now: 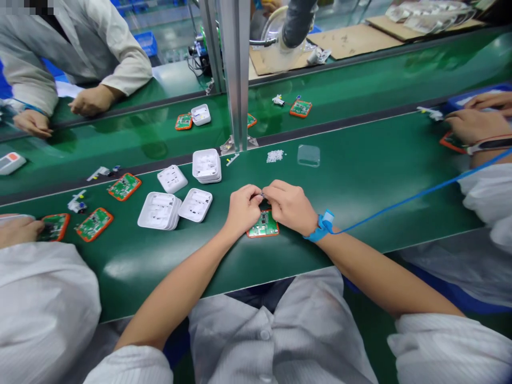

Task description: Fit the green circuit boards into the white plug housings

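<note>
On the green bench in front of me lies a green circuit board in an orange frame, partly covered by my hands. Just above its far edge my left hand and my right hand meet, fingertips pinched together around something small. A dark bit of it shows between the fingers, too little to name. A blue wrist strap with a blue cord circles my right wrist. To the left stand stacks of white plastic housings. Beyond my hands are a pile of small white pieces and a clear plastic lid.
A metal post rises from the bench's far edge. More orange-framed boards and small white parts lie left. Co-workers' hands work at left and right; another person sits opposite, across the green conveyor.
</note>
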`<state>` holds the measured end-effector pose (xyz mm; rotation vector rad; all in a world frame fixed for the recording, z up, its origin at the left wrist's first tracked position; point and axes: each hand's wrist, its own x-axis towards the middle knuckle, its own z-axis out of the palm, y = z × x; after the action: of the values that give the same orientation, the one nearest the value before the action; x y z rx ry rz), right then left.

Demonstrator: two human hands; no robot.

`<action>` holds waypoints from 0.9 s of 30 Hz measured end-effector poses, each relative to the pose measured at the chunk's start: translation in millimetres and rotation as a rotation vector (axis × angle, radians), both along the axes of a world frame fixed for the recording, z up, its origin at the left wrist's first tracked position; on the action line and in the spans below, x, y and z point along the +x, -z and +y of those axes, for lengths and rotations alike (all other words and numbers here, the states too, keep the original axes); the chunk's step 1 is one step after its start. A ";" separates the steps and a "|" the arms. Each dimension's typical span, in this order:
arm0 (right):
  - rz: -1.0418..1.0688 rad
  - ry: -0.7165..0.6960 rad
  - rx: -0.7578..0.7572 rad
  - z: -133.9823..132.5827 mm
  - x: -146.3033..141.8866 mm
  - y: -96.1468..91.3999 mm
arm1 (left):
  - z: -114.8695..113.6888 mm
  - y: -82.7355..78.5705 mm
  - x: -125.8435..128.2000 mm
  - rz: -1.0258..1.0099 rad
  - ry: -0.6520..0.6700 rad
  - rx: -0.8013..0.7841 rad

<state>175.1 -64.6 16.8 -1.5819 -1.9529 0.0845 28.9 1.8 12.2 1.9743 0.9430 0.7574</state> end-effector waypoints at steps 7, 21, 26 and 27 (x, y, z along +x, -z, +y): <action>-0.094 -0.234 -0.224 0.4 29.6 -12.7 | -23.0 -34.7 -50.4 0.485 -0.099 0.563; -0.359 -0.056 -0.371 -10.6 16.5 -22.7 | -40.2 -11.4 -119.4 0.580 0.122 0.658; -0.254 -0.069 -0.348 -2.9 14.8 -18.8 | -21.0 -17.8 -124.6 0.379 0.296 0.521; -0.210 -0.080 -0.319 -1.6 15.7 -18.0 | -21.3 -18.1 -124.3 0.318 0.295 0.498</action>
<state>190.8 -66.3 34.8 -1.7728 -2.2544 0.2855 -95.4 -19.4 30.3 2.6584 0.6494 0.5512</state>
